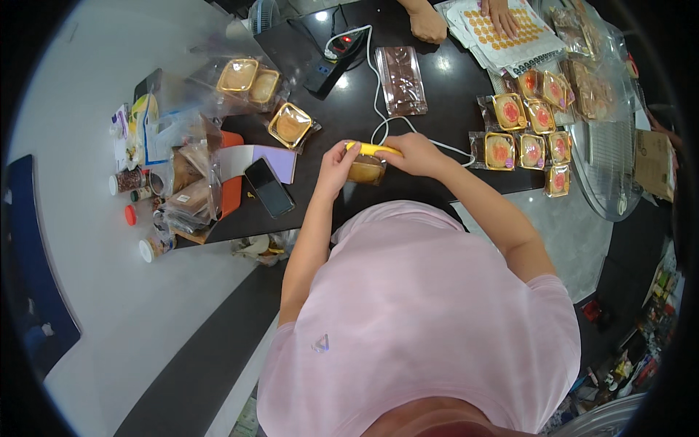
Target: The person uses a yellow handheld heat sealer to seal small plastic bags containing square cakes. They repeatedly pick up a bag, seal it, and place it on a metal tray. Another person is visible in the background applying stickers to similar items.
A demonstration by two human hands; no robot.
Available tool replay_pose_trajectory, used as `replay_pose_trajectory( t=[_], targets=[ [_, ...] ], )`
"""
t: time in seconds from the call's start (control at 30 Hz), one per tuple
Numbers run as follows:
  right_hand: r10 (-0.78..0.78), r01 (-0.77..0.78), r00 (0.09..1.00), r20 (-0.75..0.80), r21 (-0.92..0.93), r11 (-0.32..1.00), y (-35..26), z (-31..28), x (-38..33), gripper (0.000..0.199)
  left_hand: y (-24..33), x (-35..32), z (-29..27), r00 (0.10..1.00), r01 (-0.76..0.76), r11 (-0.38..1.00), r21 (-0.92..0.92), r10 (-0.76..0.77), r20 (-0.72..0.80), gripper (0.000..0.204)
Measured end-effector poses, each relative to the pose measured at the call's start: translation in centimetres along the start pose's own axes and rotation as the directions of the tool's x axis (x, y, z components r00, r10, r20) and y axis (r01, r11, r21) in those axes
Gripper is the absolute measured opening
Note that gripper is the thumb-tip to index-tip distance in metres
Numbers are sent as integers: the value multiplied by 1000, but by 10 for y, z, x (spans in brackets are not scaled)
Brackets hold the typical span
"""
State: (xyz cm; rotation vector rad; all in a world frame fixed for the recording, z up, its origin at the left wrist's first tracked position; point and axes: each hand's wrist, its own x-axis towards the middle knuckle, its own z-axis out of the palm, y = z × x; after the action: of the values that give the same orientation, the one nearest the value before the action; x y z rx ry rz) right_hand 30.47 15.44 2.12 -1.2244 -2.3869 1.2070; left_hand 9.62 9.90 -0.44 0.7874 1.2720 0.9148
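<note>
Close in front of my body, my right hand (415,154) is closed around a yellow handheld bag sealer (373,148). The sealer lies crosswise along the upper edge of a clear-wrapped pastry (366,172). My left hand (336,169) pinches the pastry's wrapper at its left side, fingertips against the sealer's left end. Where exactly the wrapper sits in the sealer is hidden. A white cord (378,80) loops over the table beside my hands. To the left sits another wrapped pastry in a gold tray (291,125).
A phone (269,187), a purple-and-white notepad (275,162) and bagged goods lie left. A power strip (326,73) and stacked clear wrappers (401,80) stand ahead. Several red-stickered wrapped pastries (500,151) lie right. Another person's hand (500,16) rests on sticker sheets (502,36).
</note>
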Motion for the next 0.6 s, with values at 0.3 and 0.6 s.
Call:
replay_pose_trajectory(
  t=[0.3, 0.6],
  targets=[
    [51, -47, 996, -71, 65, 997, -8, 23, -10, 45, 6, -6, -16, 996, 13, 999, 51, -18, 90, 22],
    [92, -91, 990, -103, 14, 996, -26, 41, -7, 47, -3, 6, -46, 975, 94, 995, 26, -97, 198, 23]
  ],
)
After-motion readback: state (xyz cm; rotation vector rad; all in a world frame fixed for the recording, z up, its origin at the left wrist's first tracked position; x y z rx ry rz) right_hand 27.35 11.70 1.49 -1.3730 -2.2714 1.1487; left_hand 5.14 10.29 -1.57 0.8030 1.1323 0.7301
